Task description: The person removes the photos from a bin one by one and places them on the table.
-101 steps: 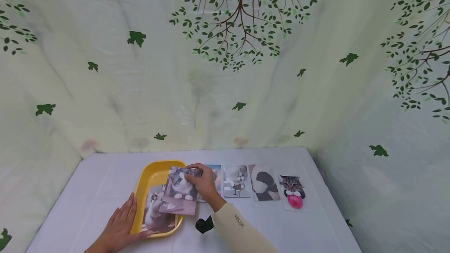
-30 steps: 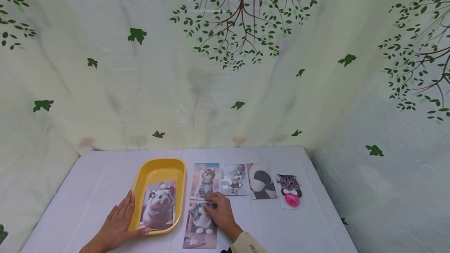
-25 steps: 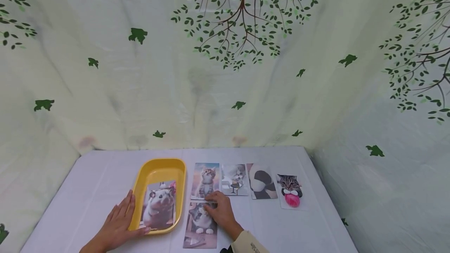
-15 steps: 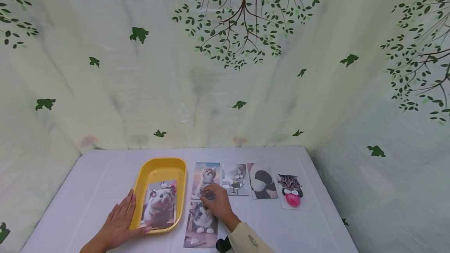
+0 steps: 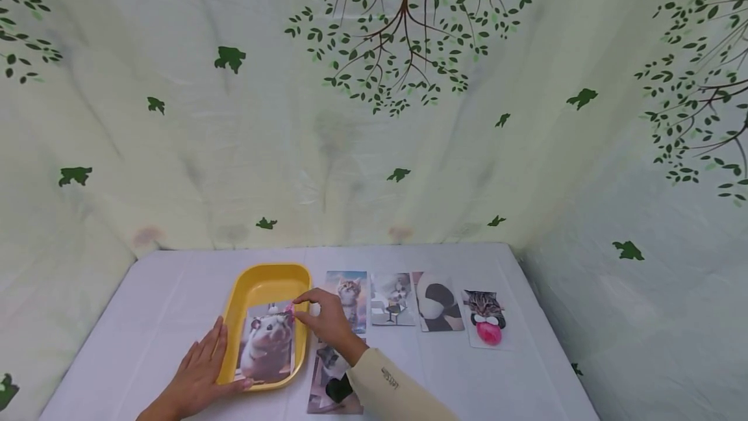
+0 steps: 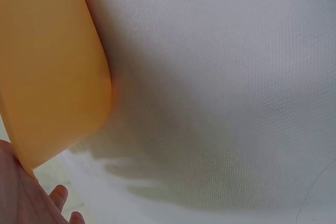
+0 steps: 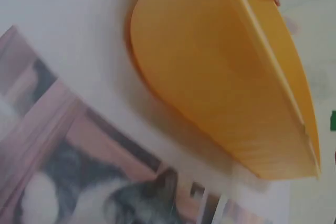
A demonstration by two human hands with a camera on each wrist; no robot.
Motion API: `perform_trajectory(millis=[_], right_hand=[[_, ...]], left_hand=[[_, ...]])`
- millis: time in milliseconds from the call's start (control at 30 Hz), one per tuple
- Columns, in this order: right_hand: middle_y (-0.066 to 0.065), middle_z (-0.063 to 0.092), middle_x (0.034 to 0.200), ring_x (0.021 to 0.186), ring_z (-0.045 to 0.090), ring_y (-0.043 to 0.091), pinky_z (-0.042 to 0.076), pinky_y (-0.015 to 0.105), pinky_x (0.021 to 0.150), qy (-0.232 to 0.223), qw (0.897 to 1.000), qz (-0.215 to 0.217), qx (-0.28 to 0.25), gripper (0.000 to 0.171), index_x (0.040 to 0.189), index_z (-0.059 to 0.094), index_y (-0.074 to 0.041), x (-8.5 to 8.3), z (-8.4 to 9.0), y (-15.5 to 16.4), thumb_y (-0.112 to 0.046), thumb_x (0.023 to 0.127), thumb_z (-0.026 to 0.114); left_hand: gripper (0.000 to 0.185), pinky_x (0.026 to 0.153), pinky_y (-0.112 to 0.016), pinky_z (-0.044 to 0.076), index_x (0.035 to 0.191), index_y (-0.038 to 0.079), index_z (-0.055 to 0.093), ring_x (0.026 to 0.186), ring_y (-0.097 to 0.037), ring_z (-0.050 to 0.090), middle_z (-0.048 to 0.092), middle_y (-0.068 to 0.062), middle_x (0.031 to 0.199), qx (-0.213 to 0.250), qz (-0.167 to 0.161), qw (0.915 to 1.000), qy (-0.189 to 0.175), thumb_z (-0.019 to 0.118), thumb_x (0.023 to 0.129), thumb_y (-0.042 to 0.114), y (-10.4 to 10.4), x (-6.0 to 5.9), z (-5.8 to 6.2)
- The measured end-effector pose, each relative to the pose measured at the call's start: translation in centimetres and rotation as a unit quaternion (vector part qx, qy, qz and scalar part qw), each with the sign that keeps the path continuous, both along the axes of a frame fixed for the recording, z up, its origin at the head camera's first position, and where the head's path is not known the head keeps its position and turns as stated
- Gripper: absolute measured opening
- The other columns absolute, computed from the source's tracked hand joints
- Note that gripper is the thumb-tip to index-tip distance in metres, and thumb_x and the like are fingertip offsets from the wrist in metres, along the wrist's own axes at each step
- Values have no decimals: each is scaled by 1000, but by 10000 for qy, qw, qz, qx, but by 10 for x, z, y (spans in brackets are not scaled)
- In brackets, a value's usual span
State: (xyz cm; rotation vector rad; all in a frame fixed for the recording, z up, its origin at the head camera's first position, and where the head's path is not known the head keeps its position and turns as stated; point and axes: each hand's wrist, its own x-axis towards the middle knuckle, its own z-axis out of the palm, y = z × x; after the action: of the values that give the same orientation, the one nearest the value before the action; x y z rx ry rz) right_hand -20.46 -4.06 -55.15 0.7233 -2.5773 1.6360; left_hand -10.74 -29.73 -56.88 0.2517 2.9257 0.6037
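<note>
A yellow tray (image 5: 244,286) holds a photo card of a hamster (image 5: 263,346). My left hand (image 5: 195,372) lies with straight fingers along the tray's left rim, its thumb at the near edge; part of it shows at the lower left of the left wrist view. My right hand (image 5: 330,317) is at the tray's right side, thumb and index finger at the hamster card's upper right corner; whether they pinch it is unclear. Under my right wrist lies a card of a grey-and-white cat (image 5: 330,401), partly covered by the sleeve and a black wrist-worn piece.
Right of the tray, a kitten card (image 5: 350,301), a pale grey card (image 5: 393,301), a black-and-white card (image 5: 438,304) and a tabby card with a pink ball (image 5: 487,320) form a row on the white table (image 5: 467,382). A leaf-patterned curtain (image 5: 350,148) stands behind.
My right hand took the cat card out of the tray, laid it below the kitten card and let go. It then moved up and left to the hamster card. My left hand has stayed at the tray.
</note>
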Motion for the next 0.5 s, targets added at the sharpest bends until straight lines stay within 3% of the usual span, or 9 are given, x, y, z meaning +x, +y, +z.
perform_trajectory(millis=[200, 333, 400, 500], right_hand=[[-10, 66, 109, 106, 61, 18, 49, 33, 94, -808, 9958, 432, 19, 21, 109, 72, -13, -1, 7, -25, -14, 88, 70], [-3, 67, 113, 109, 61, 20, 49, 30, 93, -1100, 9901, 854, 167, 27, 114, 69, -11, -4, 9, -40, -10, 87, 71], [0, 68, 113, 110, 61, 19, 49, 28, 93, -1202, 9886, 853, 312, 29, 115, 69, -10, -6, 9, -47, -10, 86, 72], [-1, 68, 109, 105, 61, 16, 50, 25, 89, -1503, 9861, 494, 511, 32, 113, 70, -11, -8, 7, -59, -15, 82, 77]], left_hand=[[122, 106, -70, 9, 149, -10, -4, 135, -54, 14, -5, -26, 158, 67, 36, 9999, -113, 67, 77, 60, 1, -1, 1], [122, 106, -69, 10, 150, -8, -4, 135, -53, 16, -6, -23, 159, 42, 3, 10000, 12, 67, 77, 60, 1, 0, 2], [122, 105, -70, 10, 150, -8, -4, 136, -53, 16, -5, -22, 159, 66, -10, 10000, 59, 67, 77, 59, 1, 1, 2], [122, 105, -70, 11, 150, -7, -4, 136, -52, 16, -6, -21, 159, 68, -35, 9999, 98, 68, 77, 59, 1, 1, 2]])
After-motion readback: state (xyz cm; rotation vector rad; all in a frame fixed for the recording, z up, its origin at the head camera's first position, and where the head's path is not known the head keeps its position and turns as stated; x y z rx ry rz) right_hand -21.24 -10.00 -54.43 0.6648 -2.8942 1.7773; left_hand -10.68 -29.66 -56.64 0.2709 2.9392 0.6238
